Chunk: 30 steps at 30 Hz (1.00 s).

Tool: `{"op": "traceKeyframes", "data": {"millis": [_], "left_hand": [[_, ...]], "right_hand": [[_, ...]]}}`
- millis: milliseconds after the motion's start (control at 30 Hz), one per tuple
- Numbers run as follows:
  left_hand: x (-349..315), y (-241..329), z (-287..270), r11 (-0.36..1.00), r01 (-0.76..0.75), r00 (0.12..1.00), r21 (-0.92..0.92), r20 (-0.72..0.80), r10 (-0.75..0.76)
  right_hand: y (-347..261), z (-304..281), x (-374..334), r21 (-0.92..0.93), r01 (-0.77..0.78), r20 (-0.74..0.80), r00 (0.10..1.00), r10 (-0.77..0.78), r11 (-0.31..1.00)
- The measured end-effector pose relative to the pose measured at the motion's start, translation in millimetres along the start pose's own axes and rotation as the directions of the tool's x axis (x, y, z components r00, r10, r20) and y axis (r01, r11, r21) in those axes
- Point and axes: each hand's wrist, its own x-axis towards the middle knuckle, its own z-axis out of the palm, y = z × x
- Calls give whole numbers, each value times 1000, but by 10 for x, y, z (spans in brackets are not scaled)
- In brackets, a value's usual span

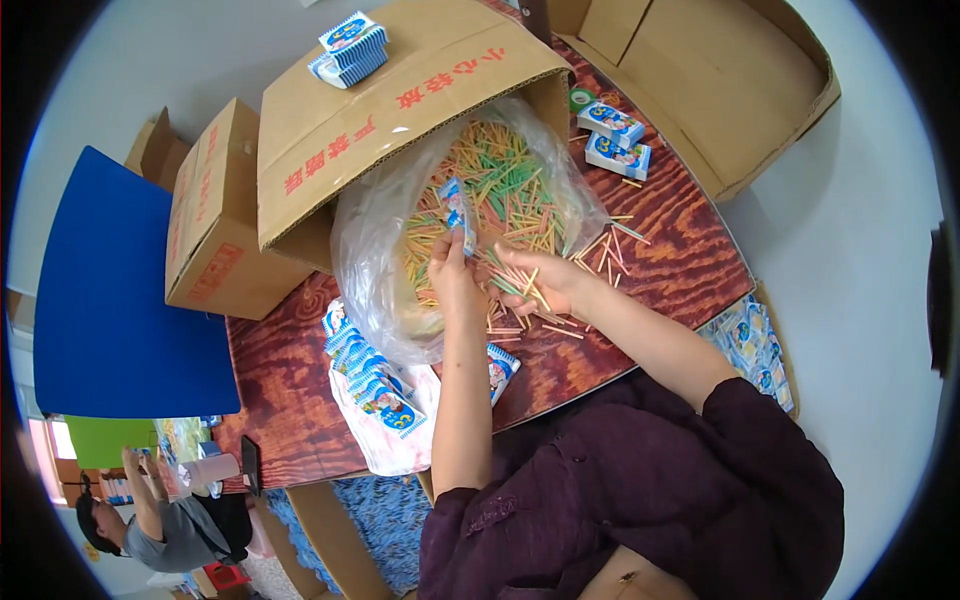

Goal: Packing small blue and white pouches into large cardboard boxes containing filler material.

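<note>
My left hand [456, 276] pinches a small blue-and-white packet [454, 200], held upright over the heap of sticks. Close beside it, my right hand [555, 281] is closed round a loose bunch of thin coloured sticks [518, 287], pink, green and yellow. Both hands are at the mouth of a clear plastic bag [372, 250] that spills from a tipped cardboard box [400, 110]. Inside the bag lies a large heap of the same sticks [500, 165]. Some loose sticks [612, 252] are scattered on the table by my right hand.
A row of packets [372, 385] lies on white plastic [398, 455] left of my forearm. More packets sit on the box [350, 50] and at the right [615, 140]. Other cartons [225, 215] and a blue panel [130, 300] stand left. A co-worker [170, 525] is far left.
</note>
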Motion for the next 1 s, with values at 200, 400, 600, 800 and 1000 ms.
{"op": "traceKeyframes", "data": {"millis": [200, 400, 600, 800, 1000], "left_hand": [[55, 3, -90, 969, 175, 956, 176, 205, -210], [-74, 53, 59, 964, 116, 960, 241, 221, -171], [37, -4, -292, 970, 208, 906, 127, 349, -240], [-414, 113, -189, 989, -34, 998, -147, 54, 42], [-907, -57, -413, 964, 160, 980, -212, 151, -130]], "right_hand": [[-15, -94, -16, -65, 58, 0, 998, -58, 996], [0, -162, -3, -307, 23, 58, 998, -6, 952], [111, -72, 135, 63, -79, 44, 996, 76, 995], [103, -210, 117, 232, 177, -132, 980, -149, 957], [-44, 7, 306, -557, 562, -176, 639, -748, 612]]}}
